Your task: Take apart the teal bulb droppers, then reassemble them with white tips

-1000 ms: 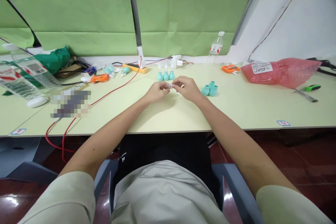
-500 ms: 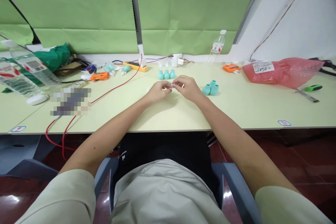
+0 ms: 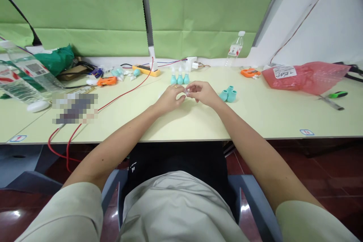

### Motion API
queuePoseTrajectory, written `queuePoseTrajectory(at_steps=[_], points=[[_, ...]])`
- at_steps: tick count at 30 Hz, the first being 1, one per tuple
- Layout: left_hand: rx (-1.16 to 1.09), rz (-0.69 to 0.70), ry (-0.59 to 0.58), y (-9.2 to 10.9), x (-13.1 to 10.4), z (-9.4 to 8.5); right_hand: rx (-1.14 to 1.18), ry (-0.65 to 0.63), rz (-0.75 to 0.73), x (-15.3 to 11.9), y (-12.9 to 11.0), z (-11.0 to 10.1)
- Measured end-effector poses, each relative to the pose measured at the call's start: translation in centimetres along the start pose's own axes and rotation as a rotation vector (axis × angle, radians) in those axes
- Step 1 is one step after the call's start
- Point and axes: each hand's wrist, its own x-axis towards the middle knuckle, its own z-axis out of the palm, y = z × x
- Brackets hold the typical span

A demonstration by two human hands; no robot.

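Note:
My left hand and my right hand meet above the table, fingertips closed in a pinch on a small clear plastic piece. Fingers cover much of that piece, so its full shape is hidden. Just beyond the hands, three teal rubber bulbs with clear pointed tips stand upright in a row. To the right of my right hand is a cluster of teal rubber bulbs without tips, some of them tilted.
Large water bottles lie at the left, near orange cutters and a red cable. Toward the right are another orange tool, a red plastic bag and a green-handled tool. A bottle stands at the back.
Both hands stay together at the clear piece. The fingers of my right hand have shifted slightly around it, and my left wrist has turned a little. The teal bulbs stay put.

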Motion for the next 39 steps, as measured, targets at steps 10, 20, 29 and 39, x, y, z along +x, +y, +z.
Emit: queuePoseTrajectory(at_steps=[10, 20, 29, 39], points=[[0.027, 0.128, 0.026, -0.3, -0.1, 0.0, 0.057, -0.09, -0.012, -0.2, -0.6, -0.6], [0.053, 0.11, -0.052, -0.2, 0.1, 0.0, 0.045, -0.108, -0.023, -0.4, -0.5, -0.5], [0.017, 0.086, -0.025, -0.3, 0.3, 0.1, 0.109, -0.147, -0.046, -0.3, -0.6, -0.5], [-0.075, 0.082, 0.008, 0.3, 0.3, -0.2, 0.07, -0.155, -0.111, -0.3, 0.1, -0.3]])
